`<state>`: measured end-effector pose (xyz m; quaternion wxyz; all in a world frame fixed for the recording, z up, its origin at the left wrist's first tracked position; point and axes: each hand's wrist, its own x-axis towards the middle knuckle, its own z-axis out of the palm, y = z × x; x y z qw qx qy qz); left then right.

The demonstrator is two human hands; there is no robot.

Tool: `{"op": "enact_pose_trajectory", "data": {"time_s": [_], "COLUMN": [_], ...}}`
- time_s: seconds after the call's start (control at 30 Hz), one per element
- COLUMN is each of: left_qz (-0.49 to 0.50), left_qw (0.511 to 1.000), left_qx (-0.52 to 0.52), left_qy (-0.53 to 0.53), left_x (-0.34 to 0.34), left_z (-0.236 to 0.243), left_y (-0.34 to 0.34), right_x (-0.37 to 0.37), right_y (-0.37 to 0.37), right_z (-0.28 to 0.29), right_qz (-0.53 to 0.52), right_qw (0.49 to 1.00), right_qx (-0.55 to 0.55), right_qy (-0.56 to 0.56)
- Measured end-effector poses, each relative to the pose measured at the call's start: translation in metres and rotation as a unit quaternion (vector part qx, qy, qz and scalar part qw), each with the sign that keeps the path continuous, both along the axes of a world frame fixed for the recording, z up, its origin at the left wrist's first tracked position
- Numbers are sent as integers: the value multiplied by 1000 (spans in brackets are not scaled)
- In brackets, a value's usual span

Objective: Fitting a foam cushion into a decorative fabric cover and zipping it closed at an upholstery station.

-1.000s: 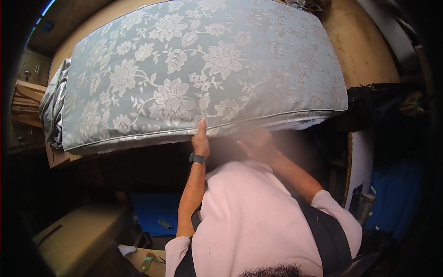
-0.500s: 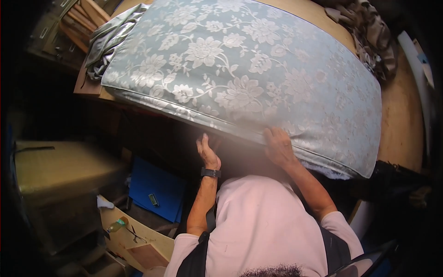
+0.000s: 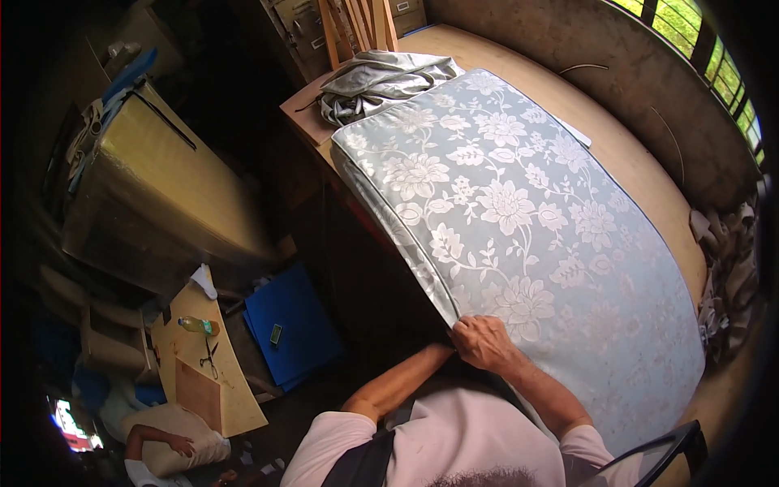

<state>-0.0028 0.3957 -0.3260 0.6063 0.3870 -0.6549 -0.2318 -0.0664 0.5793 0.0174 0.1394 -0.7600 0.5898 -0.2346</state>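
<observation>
Our large cushion (image 3: 519, 211), covered in pale blue-grey cloth with white flowers, lies flat on the wooden tabletop (image 3: 641, 162), along its near long edge, with part of its side reaching past that edge. Our right hand (image 3: 485, 341) is at the cushion's piped border, about midway along the near edge, its fingers curled in and pinching the border. Our left hand (image 3: 445, 350) meets the same spot from below and is mostly hidden behind the right; we cannot tell how its fingers stand. By the tabletop's left end we have a crumpled bundle of silvery cloth (image 3: 381, 85) just beside the cushion, with upright wooden slats (image 3: 357, 28) beyond that end. Near the far edge, toward the right, is a heap of brown cloth (image 3: 728, 272). Well apart, off the near edge, a small curved table (image 3: 239, 402) carries a bottle (image 3: 199, 326), scissors (image 3: 209, 359) and a brown board (image 3: 197, 394). Beside it we see blue sheets (image 3: 300, 316).
</observation>
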Motion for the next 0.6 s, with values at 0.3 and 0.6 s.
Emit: {"op": "enact_pose_trajectory", "data": {"time_s": [0.3, 0.6], "left_qz": [-262, -92], "left_qw": [837, 944], "left_qx": [479, 316], "left_qy": [35, 13], "left_x": [118, 159], "left_z": [131, 191], "left_y": [13, -312], "right_x": [-16, 60], "right_y": [-60, -322], "right_z": [-16, 19], "right_qz": [-68, -196], "right_qw": [955, 977], "right_qx": [275, 49], "right_qy": [86, 68]}}
